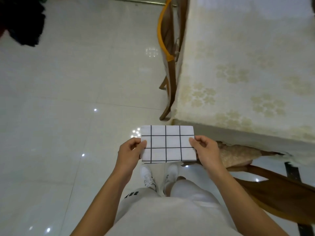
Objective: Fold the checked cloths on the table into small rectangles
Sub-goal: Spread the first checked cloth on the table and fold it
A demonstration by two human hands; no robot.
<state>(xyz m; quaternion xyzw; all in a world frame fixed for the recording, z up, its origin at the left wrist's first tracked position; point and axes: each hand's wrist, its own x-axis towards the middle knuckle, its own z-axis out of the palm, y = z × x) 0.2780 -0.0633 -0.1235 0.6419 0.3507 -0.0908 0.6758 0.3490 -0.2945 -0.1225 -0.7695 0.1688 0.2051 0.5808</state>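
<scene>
Beside the table (238,82), both hands pinch the folded checked cloth (167,143).

The bench (247,65) fills the upper right, draped in a pale cream cover (230,92) printed with faint yellow flower clusters; the cover hangs over the bench's near edge and left side. Nothing else shows on the visible part of its top. Left of the bench spreads a glossy white tiled floor (76,99) with bright light spots. On the floor, tucked against the bench, stand two wooden chairs: one (167,68) at its left side, another (276,189) at its near edge.
</scene>
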